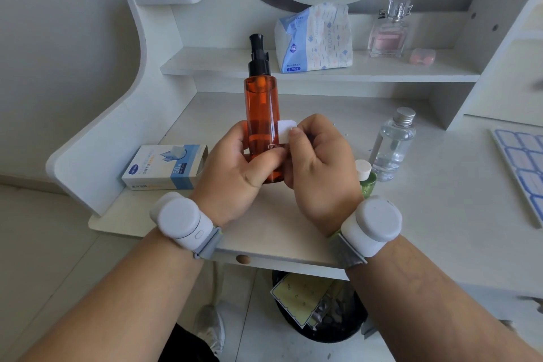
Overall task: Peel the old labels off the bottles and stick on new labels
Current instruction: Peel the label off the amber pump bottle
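Holding an amber pump bottle (pixel 261 114) upright above the counter (pixel 426 200), the left hand (pixel 235 167) has its grip curled round the lower part of the bottle, thumb across the front. A black pump head tops the bottle, and just above the thumb sits a small framed label whose letters begin "HU"; the rest is covered. The right hand (pixel 317 164) pinches a small white label (pixel 284 134) between thumb and forefinger, its grip narrow, and the label touches the right side of the bottle.

On the counter to the right stands a clear bottle with a silver screw cap (pixel 395 144), and just beside it, partly behind the right hand, a small green bottle with a white cap (pixel 365 178) bearing pale characters too small to read. At the far right edge lies a sheet of blue-bordered blank labels (pixel 521 161). To the left lies a white and blue box (pixel 166 166) printed with "50"; its other writing is illegible.

On the shelf behind, a soft tissue pack (pixel 316 38) reads "FLOWER" and "400", and near it stand a pink perfume bottle (pixel 389 31) and a small pink case (pixel 422 56). Both wrists wear white round devices on grey straps. Under the counter a black waste bin (pixel 320 307) holds scraps.
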A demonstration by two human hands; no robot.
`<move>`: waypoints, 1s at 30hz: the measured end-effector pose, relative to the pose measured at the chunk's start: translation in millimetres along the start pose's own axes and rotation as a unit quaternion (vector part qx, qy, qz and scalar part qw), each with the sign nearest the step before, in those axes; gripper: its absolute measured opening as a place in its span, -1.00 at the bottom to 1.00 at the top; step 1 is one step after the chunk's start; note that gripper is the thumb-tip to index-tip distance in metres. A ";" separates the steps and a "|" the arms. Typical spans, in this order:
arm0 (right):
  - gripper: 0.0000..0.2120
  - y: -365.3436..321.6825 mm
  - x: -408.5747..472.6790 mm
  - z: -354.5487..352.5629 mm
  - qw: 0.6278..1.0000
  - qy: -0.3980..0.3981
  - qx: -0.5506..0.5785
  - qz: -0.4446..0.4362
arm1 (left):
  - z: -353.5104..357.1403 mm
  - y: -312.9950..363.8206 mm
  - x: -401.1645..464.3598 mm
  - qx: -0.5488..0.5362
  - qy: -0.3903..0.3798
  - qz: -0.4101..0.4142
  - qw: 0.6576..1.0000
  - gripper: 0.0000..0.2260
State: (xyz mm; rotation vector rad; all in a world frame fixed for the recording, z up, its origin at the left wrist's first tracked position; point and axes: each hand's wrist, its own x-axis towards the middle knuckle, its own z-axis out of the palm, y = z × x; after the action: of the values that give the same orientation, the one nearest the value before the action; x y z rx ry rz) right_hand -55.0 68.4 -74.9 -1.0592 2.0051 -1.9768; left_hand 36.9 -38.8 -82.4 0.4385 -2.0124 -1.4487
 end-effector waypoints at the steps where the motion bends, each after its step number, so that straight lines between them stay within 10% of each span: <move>1: -0.76 -0.1 -0.2 -0.3 1.000 -0.001 0.006 0.004 | -0.3 -0.5 0.3 -0.003 -0.001 -0.002 1.000 -0.58; 30: -0.80 -10.2 -1.9 -1.5 0.987 -0.012 0.144 0.064 | -5.5 -15.1 7.0 -0.109 -0.029 -0.033 0.993 -0.51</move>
State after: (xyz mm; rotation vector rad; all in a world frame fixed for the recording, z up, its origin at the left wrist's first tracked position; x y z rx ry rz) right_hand -50.6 71.7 -66.0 -0.8615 1.6636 -2.0922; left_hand 33.9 -52.1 -93.4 0.3748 -1.8712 -1.7184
